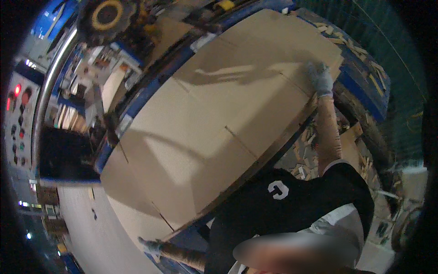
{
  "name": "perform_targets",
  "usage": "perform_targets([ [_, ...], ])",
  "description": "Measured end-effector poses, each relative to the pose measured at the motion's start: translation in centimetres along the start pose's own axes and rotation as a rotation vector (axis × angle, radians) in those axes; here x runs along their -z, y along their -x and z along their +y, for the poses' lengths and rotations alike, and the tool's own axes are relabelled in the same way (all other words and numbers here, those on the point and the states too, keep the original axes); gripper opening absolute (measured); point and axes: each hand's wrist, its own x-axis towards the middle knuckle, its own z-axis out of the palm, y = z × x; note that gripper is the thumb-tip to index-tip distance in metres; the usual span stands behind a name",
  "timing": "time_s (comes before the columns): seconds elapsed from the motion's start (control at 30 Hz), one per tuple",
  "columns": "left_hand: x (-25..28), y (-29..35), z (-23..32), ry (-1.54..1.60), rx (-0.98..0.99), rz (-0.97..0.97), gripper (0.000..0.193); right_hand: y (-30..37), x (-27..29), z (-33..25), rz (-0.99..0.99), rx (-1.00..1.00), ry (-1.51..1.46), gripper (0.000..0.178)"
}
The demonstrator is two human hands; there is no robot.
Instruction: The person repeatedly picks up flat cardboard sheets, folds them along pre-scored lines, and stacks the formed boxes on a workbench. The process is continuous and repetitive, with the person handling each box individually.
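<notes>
A large tan cardboard sheet (200, 118) with several short dark slots lies across the middle, slanting from lower left to upper right. Its near edge looks thick, like a stack of sheets. My right hand (320, 78), in a grey glove, rests on its far right end with the fingers stretched out. At the near left corner my left hand (150, 246), gloved too, touches the edge with its fingers extended. Part of that hand is hard to make out in the dim light. Shadows fall over the cardboard.
A blue machine frame (137, 109) borders the far side, with a dark wheel (107, 16) above it. A control panel (20, 123) with red lights stands left, behind a metal rail (41, 114). Cardboard scraps (303, 160) lie below the right arm and on a blue ledge (365, 93).
</notes>
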Motion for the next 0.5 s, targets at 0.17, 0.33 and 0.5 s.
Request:
perform_targets([
  [0.17, 1.4, 2.3, 4.5, 0.043, -0.268, 0.025, 0.097, -3.4, -3.3, 5.4, 0.033, 0.623, 0.350, 0.047],
  [0.33, 4.5, 4.3, 13.5, 0.385, -0.634, -0.028, 0.078, -5.4, -3.2, 6.2, 0.259, 0.569, 0.320, 0.040],
  [0.5, 3.4, 1.0, 13.0, 0.564, -0.752, -0.356, 0.058, -7.6, 3.5, -0.7, 0.056, -0.221, -1.439, 0.043],
])
